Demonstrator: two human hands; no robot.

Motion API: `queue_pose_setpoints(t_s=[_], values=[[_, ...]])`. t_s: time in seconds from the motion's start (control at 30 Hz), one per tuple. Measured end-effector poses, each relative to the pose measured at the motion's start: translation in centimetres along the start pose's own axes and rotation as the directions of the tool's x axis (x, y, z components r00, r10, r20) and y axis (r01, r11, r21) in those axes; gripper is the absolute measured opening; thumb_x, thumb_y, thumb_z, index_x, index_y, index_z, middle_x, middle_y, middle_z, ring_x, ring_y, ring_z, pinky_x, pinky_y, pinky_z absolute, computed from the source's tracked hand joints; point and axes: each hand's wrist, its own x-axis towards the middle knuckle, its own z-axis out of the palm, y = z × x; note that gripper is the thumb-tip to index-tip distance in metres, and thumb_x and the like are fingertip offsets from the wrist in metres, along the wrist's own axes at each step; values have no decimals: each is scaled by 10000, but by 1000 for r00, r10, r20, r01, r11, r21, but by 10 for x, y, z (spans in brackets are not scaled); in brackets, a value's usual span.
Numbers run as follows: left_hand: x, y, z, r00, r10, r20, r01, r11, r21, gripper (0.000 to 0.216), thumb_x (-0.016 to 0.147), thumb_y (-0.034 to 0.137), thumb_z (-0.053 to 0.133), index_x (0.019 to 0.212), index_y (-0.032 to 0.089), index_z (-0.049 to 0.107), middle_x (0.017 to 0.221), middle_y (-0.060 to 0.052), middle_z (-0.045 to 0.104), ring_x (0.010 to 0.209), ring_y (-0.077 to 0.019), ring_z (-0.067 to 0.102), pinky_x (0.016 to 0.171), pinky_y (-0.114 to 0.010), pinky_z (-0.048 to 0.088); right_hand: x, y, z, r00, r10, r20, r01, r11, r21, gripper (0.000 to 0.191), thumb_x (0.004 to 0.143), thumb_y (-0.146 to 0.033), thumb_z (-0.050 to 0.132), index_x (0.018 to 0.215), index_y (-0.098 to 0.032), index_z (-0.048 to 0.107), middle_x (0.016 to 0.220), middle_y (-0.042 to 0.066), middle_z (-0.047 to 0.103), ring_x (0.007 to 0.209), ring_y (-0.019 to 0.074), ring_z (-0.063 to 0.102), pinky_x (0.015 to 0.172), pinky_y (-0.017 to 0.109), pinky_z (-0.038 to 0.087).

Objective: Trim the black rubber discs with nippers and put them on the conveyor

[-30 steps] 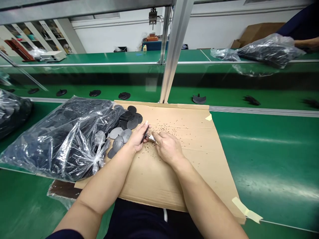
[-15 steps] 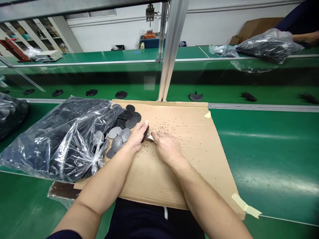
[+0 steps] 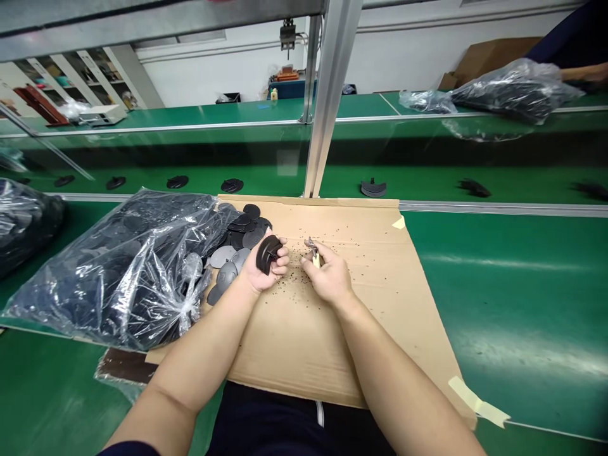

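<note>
My left hand (image 3: 264,269) is closed round a dark round plastic part (image 3: 266,252), held a little above the cardboard sheet (image 3: 332,329) with its inner face toward me. My right hand (image 3: 327,273) is closed on a small metal cutting tool with a yellowish handle (image 3: 313,252), its tip pointing up, a short way right of the part. Loose dark and grey round parts (image 3: 237,244) lie spilled just left of my left hand, out of the mouth of a clear plastic bag (image 3: 123,266) full of the same parts.
Small dark trimmings (image 3: 354,244) are scattered over the cardboard. Beyond it runs a green conveyor belt (image 3: 427,180) carrying single dark parts (image 3: 373,187). An aluminium post (image 3: 327,95) rises behind the cardboard. Another bag of parts (image 3: 513,92) and another person's arm (image 3: 582,73) are at far right.
My hands have come apart. The left hand has turned the part so its inner face shows, and the right hand has pulled the tool away to the right and tipped it upward.
</note>
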Motion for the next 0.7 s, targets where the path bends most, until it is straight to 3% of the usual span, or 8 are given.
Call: queue_pose_setpoints(t_s=[0.2,0.33,0.4,0.43,0.53,0.6,0.67,0.7], values=[[1,-1,3,999,21,-35,-21,1000,-13,431,855,568,544,846,140,588,640,-7,476,509,-80,434,391,-161,276,1,-4,1,997,79,11,-79,962,263,412,698,-352,675,1071,-178,654,788,13,644,720,172,587,738,336,480],[11,-7,4,968,185,-171,-171,981,93,392,726,479,746,782,158,526,681,6,530,586,-97,532,484,-190,409,7,-2,-8,945,280,171,-324,710,625,493,613,-374,741,1050,-191,605,650,-47,541,569,120,496,557,268,423],[15,-12,4,936,292,-197,-255,947,193,416,638,374,835,805,168,514,732,10,569,646,-110,571,567,-228,467,12,1,-14,932,302,201,-352,614,706,501,592,-371,750,1037,-199,594,640,-55,521,564,115,490,538,255,412],[17,-14,3,921,336,-199,-285,927,246,446,599,342,859,816,171,508,759,8,587,673,-118,585,600,-246,479,15,3,-17,938,301,172,-329,620,712,490,590,-366,750,1025,-202,593,643,-55,518,569,115,491,536,251,409],[20,-22,0,881,441,-170,-340,841,422,484,555,342,870,787,168,482,771,12,599,707,-122,589,665,-269,475,28,2,-22,969,247,0,-204,798,567,423,612,-360,728,981,-203,595,639,-58,500,552,108,471,529,245,389],[20,-27,-2,864,492,-110,-359,755,549,450,586,357,845,752,164,475,712,34,569,677,-103,560,697,-266,460,42,-9,-22,990,127,-54,-104,944,313,362,658,-358,693,969,-199,599,657,-48,521,568,116,486,566,260,402],[21,-31,-4,863,504,-31,-366,667,649,387,629,347,815,777,161,511,698,39,562,678,-101,550,729,-271,456,59,-28,-16,999,-38,34,39,999,-27,308,707,-321,652,986,-197,609,732,-15,588,653,146,546,644,285,428],[22,-32,-6,868,497,10,-371,634,678,358,644,324,805,820,159,541,735,26,588,715,-112,567,758,-282,459,68,-39,-10,986,-108,125,131,971,-198,286,726,-290,632,996,-198,615,790,7,625,715,166,575,683,295,433]])
